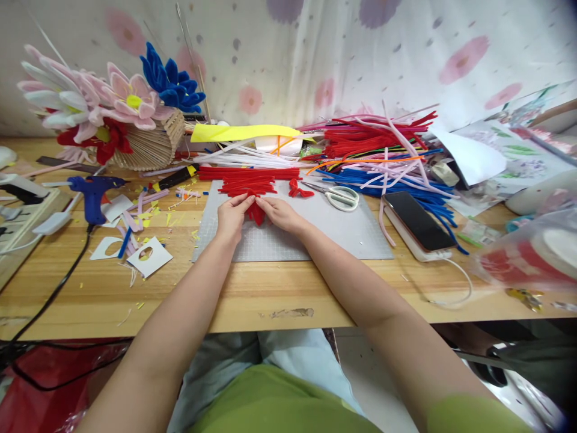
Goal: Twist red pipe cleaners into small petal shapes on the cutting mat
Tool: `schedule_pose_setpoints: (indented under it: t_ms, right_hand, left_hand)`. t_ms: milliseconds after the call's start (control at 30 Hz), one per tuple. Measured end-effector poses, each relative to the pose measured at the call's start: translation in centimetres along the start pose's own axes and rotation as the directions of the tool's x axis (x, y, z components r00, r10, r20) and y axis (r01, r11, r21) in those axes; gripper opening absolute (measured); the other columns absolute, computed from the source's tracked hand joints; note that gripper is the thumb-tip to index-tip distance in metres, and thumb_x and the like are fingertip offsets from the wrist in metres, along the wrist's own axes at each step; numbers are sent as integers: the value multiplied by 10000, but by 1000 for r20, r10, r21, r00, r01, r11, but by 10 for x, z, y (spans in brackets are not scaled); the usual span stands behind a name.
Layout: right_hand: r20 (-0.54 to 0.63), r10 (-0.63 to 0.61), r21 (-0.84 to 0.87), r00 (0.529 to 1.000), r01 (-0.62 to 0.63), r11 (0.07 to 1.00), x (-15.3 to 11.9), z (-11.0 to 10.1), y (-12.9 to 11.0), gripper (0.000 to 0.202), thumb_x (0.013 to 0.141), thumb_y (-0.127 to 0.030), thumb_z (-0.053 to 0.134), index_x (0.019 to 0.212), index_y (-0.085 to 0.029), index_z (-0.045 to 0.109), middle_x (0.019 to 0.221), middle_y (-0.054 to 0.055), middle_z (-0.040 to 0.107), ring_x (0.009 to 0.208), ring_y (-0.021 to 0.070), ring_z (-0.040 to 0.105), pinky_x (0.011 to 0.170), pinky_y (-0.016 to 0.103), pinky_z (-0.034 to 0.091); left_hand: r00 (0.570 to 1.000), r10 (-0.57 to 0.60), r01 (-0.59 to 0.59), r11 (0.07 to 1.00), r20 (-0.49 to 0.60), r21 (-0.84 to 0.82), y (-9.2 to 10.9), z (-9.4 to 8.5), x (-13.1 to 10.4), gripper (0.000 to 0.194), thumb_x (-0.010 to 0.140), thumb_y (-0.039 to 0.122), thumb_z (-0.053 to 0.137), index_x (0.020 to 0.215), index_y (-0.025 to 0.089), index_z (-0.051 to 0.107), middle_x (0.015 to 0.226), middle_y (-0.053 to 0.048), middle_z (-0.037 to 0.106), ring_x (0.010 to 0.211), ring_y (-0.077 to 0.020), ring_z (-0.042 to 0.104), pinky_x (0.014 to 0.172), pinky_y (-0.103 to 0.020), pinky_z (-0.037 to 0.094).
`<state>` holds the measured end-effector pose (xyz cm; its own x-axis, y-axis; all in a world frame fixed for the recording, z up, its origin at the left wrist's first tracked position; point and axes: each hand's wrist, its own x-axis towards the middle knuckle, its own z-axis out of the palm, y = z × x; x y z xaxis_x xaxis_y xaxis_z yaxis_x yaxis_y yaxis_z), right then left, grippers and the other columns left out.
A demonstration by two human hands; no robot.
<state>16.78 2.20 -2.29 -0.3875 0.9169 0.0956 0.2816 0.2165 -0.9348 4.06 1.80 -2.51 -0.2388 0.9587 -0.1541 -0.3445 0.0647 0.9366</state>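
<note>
We have both hands on a small red pipe-cleaner piece (256, 211) lying on the grey cutting mat (315, 237) at the middle of the bench (252, 294). Our left hand (231, 218) pinches its left edge and our right hand (282, 213) its right edge, fingers closed on it. We judge it light, fuzzy and soft outside, with bendable wire within; best held at the folds. More red stems (247, 177) lie just beyond, scissors (338, 195) near.
</note>
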Motion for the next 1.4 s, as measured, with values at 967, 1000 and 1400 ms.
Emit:
schedule_pose_setpoints:
  t_ms: [967,1000,1400]
  right_hand:
    - [46,236,507,971,-227,832,-1,0,-8,271,818,-363,577,693,-124,609,633,31,651,558,85,595,486,175,505]
    - [94,253,514,963,-265,816,-2,-1,-8,288,824,-372,572,687,-120,601,618,35,650,547,88,600,481,176,506]
    - [-18,428,190,904,-417,889,0,-17,-14,434,652,-525,696,733,-103,641,675,90,678,518,106,589,379,172,392]
  left_hand:
    - [951,-17,10,1000,309,26,-3,0,-4,254,657,388,709,756,156,674,777,-40,698,759,-149,634,625,-227,474]
    - [941,-21,13,1000,338,27,-3,0,-4,262,657,394,705,763,157,676,778,-40,698,739,-146,631,593,-219,464]
    - [967,96,-115,991,236,67,-7,0,-6,192,743,316,631,766,128,663,744,-42,700,717,-132,643,720,-256,487]
